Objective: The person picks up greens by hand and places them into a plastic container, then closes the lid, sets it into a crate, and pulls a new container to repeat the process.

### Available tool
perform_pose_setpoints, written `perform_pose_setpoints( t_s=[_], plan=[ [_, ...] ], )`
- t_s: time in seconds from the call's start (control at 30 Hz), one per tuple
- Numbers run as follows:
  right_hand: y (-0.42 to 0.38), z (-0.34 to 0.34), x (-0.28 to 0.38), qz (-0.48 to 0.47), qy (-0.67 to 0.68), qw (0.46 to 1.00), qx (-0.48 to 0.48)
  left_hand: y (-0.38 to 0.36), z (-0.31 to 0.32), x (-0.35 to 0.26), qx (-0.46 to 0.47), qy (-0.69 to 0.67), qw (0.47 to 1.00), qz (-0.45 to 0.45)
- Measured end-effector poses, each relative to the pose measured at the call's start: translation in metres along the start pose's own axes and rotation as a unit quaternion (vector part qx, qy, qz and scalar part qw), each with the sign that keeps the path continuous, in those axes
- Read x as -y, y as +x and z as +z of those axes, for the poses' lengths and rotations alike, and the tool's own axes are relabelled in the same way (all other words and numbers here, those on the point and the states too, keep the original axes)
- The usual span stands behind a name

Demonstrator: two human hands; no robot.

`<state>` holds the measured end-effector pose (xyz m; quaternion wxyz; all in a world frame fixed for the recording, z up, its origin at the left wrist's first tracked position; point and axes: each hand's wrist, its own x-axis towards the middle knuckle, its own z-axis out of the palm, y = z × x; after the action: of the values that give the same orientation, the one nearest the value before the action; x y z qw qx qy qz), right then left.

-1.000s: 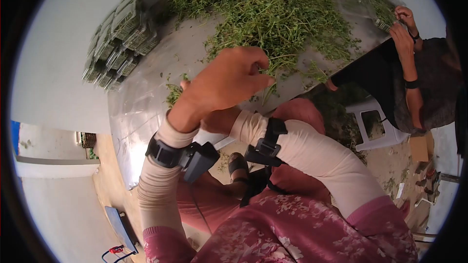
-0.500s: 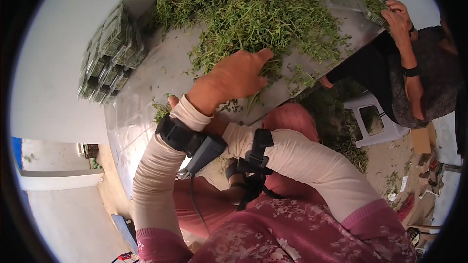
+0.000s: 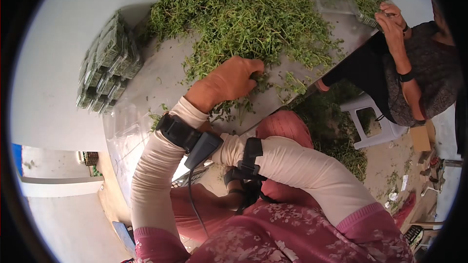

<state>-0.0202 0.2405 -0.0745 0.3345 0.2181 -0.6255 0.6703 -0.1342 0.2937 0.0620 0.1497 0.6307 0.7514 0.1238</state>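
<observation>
My left hand (image 3: pixel 226 83) reaches across to the near edge of a big heap of leafy green sprigs (image 3: pixel 243 19) on the grey table. Its fingers are bent together around a few sprigs at the heap's edge, and more stems (image 3: pixel 239 109) hang just below the palm. Crossing beneath the left forearm is my right arm. Only a sliver of my right hand (image 3: pixel 206 127) shows behind the left wrist; its fingers are hidden. A small bunch of sprigs (image 3: pixel 157 118) lies beyond it, beside clear plastic trays (image 3: pixel 124 119).
Filled clear plastic boxes (image 3: pixel 107 63) are stacked against the wall at left. Across the table, another person's hands (image 3: pixel 392 22) work at a clear box of greens (image 3: pixel 368 17). A white stool (image 3: pixel 365 122) and fallen greens (image 3: pixel 341 156) are on the floor at right.
My left hand has shifted slightly left and down in view, its fingers drawn closer together. A fingertip that showed beyond the left wrist is now hidden. The view itself has shifted a little.
</observation>
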Motion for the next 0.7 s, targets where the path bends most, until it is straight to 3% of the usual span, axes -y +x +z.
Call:
perform_pose_setpoints(
  t_s=[0.1,0.23,0.3,0.33,0.43,0.7],
  plan=[
    [0.008,0.005,0.001,0.000,-0.010,1.000,-0.007,-0.003,-0.006,0.006,-0.057,-0.070,0.995,0.036],
    [0.039,0.020,0.003,0.011,-0.062,0.998,0.000,-0.022,-0.031,0.006,-0.046,-0.293,0.948,-0.113],
    [0.061,0.018,0.017,0.082,-0.159,0.978,0.108,-0.038,-0.046,0.007,-0.069,-0.360,0.916,-0.164],
    [0.075,0.015,0.029,0.119,-0.223,0.949,0.191,-0.046,-0.052,0.006,-0.086,-0.352,0.915,-0.177],
    [0.084,0.023,0.038,0.218,-0.293,0.904,0.222,-0.076,-0.061,0.013,-0.127,-0.395,0.892,-0.182],
    [0.086,0.021,0.034,0.199,-0.297,0.906,0.226,-0.153,-0.072,0.024,-0.200,-0.429,0.852,-0.223]
  ],
)
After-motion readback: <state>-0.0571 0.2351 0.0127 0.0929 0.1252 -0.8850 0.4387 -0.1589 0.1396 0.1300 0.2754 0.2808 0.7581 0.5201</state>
